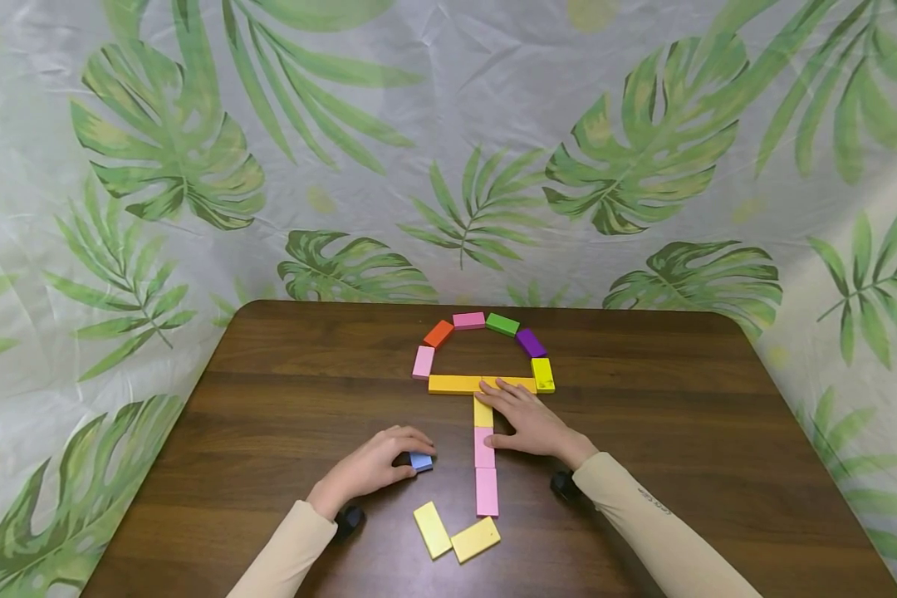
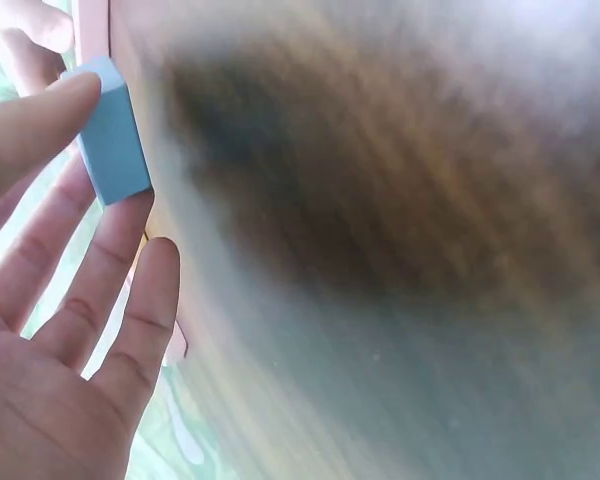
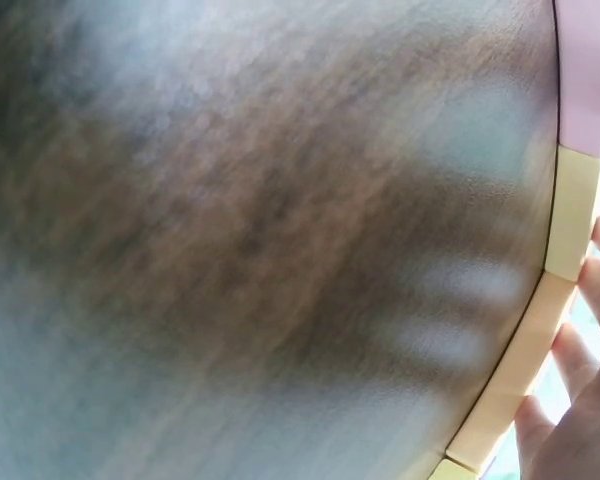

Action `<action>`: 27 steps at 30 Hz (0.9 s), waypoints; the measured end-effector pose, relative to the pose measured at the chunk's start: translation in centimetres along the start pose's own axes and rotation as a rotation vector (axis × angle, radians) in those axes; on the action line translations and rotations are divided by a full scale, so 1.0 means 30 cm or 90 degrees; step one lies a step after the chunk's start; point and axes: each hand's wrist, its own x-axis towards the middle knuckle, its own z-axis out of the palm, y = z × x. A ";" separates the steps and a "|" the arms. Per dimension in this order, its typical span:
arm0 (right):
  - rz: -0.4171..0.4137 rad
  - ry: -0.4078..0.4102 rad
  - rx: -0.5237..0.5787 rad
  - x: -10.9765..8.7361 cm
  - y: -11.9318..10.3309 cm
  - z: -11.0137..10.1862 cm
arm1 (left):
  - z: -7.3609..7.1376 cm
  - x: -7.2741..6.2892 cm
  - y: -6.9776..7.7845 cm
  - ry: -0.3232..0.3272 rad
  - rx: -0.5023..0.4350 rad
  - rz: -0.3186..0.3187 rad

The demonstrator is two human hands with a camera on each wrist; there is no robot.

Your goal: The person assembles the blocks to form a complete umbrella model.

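My left hand (image 1: 377,461) pinches a small blue block (image 1: 421,462) between thumb and fingers, to the left of the laid-out stem. In the left wrist view the blue block (image 2: 116,135) shows at the thumb tip, with the fingers behind it. My right hand (image 1: 534,421) lies with extended fingers over the right orange block (image 1: 519,383), and its thumb reaches the upper pink block (image 1: 483,453) of the stem. A yellow block (image 1: 482,414) tops that stem and a second pink block (image 1: 487,492) ends it. In the right wrist view fingertips (image 3: 532,410) touch the orange block's edge.
Left of the right orange block lies another orange block (image 1: 452,384). Above them curves an arc of pink, red, green, purple (image 1: 531,342) and yellow (image 1: 542,375) blocks. Two pale yellow blocks (image 1: 432,530) (image 1: 475,540) lie angled below the stem on the brown wooden table (image 1: 291,390).
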 end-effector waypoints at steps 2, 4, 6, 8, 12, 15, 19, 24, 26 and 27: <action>-0.003 0.003 -0.002 0.000 0.003 0.003 | 0.003 -0.010 0.011 -0.008 -0.002 0.006; -0.006 0.005 0.001 0.000 0.002 0.003 | 0.009 -0.020 0.017 -0.016 -0.002 0.013; -0.006 0.004 0.002 0.000 0.002 0.004 | 0.016 -0.030 0.023 -0.025 -0.003 0.021; -0.002 0.001 0.002 0.000 0.001 0.004 | 0.024 -0.041 0.029 -0.034 -0.005 0.025; 0.011 -0.012 0.000 0.000 0.002 0.004 | 0.036 -0.062 0.039 -0.045 -0.014 0.022; 0.013 -0.012 0.001 0.000 0.002 0.001 | 0.043 -0.073 0.043 -0.045 -0.013 0.024; 0.006 -0.008 0.006 -0.001 -0.002 -0.005 | 0.048 -0.078 0.043 -0.042 -0.012 0.032; 0.001 -0.007 0.009 -0.001 -0.005 -0.006 | 0.050 -0.084 0.044 -0.045 -0.007 0.037; -0.001 -0.006 0.010 -0.001 -0.005 -0.005 | 0.050 -0.086 0.045 -0.044 -0.003 0.039; -0.001 -0.005 0.011 -0.001 -0.005 -0.005 | 0.050 -0.087 0.046 -0.043 0.000 0.040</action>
